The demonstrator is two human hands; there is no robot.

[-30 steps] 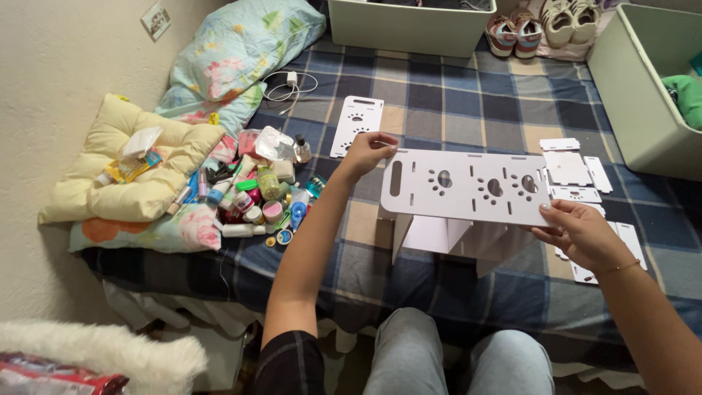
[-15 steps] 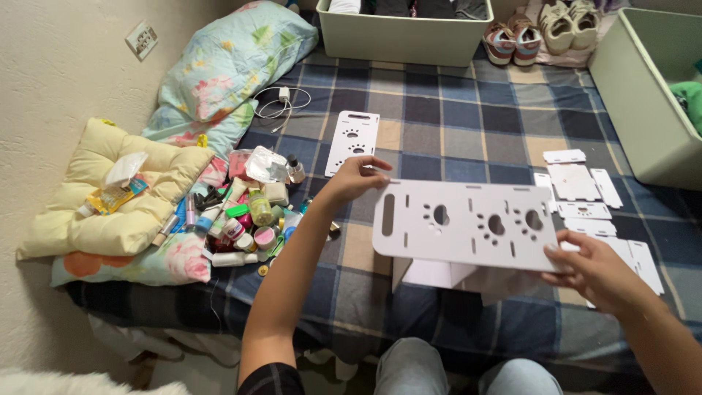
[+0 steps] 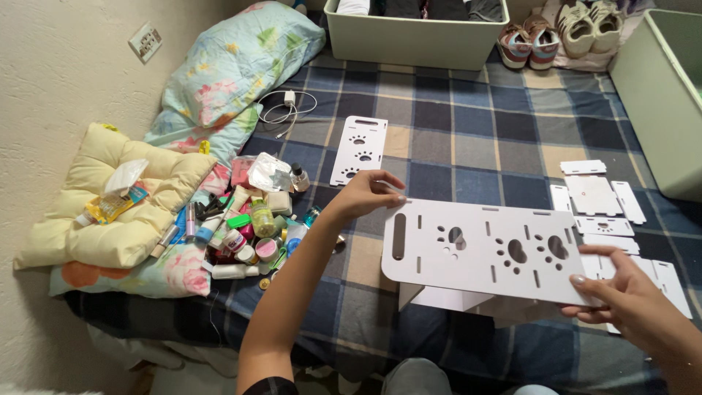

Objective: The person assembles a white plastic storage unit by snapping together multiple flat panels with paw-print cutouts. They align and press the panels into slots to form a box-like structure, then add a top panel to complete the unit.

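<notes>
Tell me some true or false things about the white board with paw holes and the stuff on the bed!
1. Both hands hold the long white board. True: the left hand grips its left end, the right hand its right end.
2. The board has star-shaped holes. False: they are paw-print cutouts.
3. A second, smaller paw-print panel lies on the checked blanket. True.
4. The shoes sit inside the green bin. False: they stand beside it, to its right.
5. The pile of small bottles and tubes lies left of the left hand. True.
</notes>
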